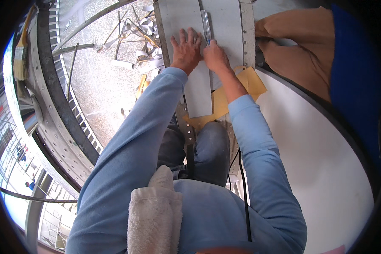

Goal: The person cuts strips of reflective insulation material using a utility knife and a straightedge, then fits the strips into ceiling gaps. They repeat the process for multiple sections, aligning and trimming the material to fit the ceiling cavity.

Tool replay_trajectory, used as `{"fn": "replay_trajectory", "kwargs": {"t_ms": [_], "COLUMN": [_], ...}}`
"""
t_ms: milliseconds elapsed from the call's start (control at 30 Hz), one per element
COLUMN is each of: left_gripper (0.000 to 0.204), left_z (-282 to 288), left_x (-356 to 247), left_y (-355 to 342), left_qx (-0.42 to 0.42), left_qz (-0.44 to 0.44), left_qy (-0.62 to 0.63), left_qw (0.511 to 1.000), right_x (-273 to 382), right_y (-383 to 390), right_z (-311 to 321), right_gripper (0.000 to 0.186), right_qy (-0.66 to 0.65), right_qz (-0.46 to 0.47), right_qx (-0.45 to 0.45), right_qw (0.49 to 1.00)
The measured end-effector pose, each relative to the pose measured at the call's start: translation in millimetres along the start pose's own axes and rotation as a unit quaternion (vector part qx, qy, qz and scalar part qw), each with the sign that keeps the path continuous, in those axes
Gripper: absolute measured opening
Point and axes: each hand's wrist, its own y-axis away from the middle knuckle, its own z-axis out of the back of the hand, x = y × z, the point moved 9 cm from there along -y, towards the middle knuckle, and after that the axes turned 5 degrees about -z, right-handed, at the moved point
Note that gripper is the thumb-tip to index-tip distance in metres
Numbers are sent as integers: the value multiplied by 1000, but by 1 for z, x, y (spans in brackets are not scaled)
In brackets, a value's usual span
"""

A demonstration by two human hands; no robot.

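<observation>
My left hand (186, 51) lies flat with its fingers spread on a long grey-white strip of board (200, 99), pressing it against the work surface. My right hand (216, 57) is closed at the strip's right edge. From its fingers a slim, silvery, straight tool (206, 24), with a touch of blue near the grip, points away from me; it resembles a utility knife, though its exact kind is unclear. Another pale grey board (228, 31) lies flat to the right. Yellow-tan paper (252, 82) sticks out under the strip and beneath my right forearm.
Offcuts and curled strips (142, 31) litter the speckled floor at the left. A curved perforated metal beam (57, 106) runs along the left, with a paintbrush (20, 59) near it. A large white curved panel (317, 148) is at the right. A person in brown trousers (300, 46) is close by.
</observation>
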Motion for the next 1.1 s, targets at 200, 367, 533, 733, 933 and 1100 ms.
{"fn": "replay_trajectory", "kwargs": {"t_ms": [200,367,533,733,933,1100], "left_gripper": [95,94,96,97,94,93], "left_z": [-1,0,3,1,1,0], "left_x": [0,1,2,0,0,1], "left_y": [1,1,1,2,3,3], "left_qx": [-2,2,-13,2,-5,-13], "left_qz": [-4,-3,4,-2,-5,-8], "left_qy": [16,18,14,15,20,24], "left_qw": [1000,1000,1000,1000,1000,1000], "right_x": [-42,-90,-88,9,48,54], "right_y": [48,93,107,-18,-69,-75], "right_z": [-26,-58,-35,30,42,42], "right_gripper": [36,37,35,37,46,48], "right_qy": [-7,21,-15,-49,-49,-33], "right_qz": [8,-22,-22,41,-4,7], "right_qx": [6,49,-13,-83,-55,-62], "right_qw": [1000,998,1000,995,997,998]}}
